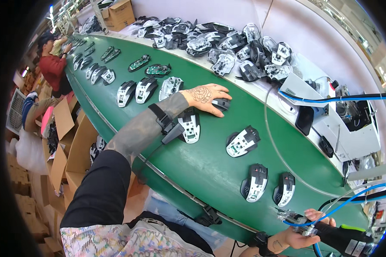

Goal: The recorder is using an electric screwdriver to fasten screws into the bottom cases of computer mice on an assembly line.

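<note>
Left hand [208, 97]: fingers spread wide, thumb apart, over a dark partly built computer mouse [221, 103] on the green table [210, 162]; mostly covered, so whether it is gripped or only steadied cannot be told.

Right hand [306, 233]: fingers curled closed around the front of a black power screwdriver [336, 237] with blue hose [360, 194], at the lower right.

Handling, mouse: judged light, stiff, smooth-shelled and likely to slide; open inner parts probably fragile. Best held by both side walls, clear of the exposed frame.

Handling, screwdriver: judged heavier, rigid, with some hose drag; best held around the body.

Also present: open-topped white-and-black mouse [243, 141], near the left hand; two more dark-and-white mice [254, 183], near the screwdriver tip; heap of mouse shells [227, 43] on the white ledge behind.
</note>
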Motion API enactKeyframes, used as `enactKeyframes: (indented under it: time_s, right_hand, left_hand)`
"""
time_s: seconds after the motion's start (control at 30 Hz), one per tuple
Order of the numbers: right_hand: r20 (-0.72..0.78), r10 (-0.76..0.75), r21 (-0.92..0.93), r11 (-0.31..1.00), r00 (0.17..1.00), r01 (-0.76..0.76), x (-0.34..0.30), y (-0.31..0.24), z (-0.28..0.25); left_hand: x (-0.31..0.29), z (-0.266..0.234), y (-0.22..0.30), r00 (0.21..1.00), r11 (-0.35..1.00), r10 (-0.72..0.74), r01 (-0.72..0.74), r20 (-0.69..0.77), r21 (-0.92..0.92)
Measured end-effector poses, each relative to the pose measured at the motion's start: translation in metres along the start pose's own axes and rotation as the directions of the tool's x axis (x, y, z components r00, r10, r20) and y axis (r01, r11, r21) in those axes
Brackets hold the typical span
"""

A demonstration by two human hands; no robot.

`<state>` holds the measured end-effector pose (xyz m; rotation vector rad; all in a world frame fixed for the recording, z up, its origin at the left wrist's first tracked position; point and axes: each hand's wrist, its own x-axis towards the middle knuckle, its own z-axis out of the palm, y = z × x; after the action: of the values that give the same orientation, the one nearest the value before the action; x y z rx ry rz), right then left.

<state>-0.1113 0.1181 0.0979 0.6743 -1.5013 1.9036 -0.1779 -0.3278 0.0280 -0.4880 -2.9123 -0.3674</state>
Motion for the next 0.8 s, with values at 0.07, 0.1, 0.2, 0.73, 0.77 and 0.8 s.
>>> enactKeyframes:
  time_s: [0.07, 0.1, 0.2, 0.73, 0.77, 0.8]
  right_hand:
    - [0.003, -0.008, 0.027, 1.0, 1.0, 0.008, 0.001, 0.001, -0.002]
    - [0.004, -0.021, 0.011, 1.0, 1.0, 0.021, 0.0, 0.003, 0.0]
    - [0.024, -0.064, 0.0, 0.998, 0.998, 0.064, -0.002, 0.0, 0.007]
    - [0.0, -0.057, -0.118, 0.991, 0.998, 0.057, -0.005, -0.005, 0.012]
    - [-0.014, -0.064, -0.116, 0.991, 0.998, 0.062, -0.005, -0.008, 0.016]
    - [-0.032, -0.074, -0.11, 0.991, 0.997, 0.071, -0.004, -0.009, 0.021]
  left_hand:
    - [0.001, 0.0, 0.003, 0.999, 0.995, -0.029, 0.031, 0.022, -0.096]
    - [0.0, -0.002, 0.004, 0.998, 0.995, -0.047, 0.05, 0.039, -0.083]
    - [-0.004, -0.005, 0.011, 0.992, 0.995, -0.098, 0.099, 0.084, -0.014]
    - [-0.048, -0.111, -0.007, 0.915, 0.92, -0.268, 0.336, 0.301, -0.203]
    - [-0.035, -0.125, -0.019, 0.958, 0.943, -0.265, 0.282, 0.113, -0.179]
    - [-0.033, -0.119, -0.028, 0.841, 0.889, -0.361, 0.441, -0.403, 0.123]
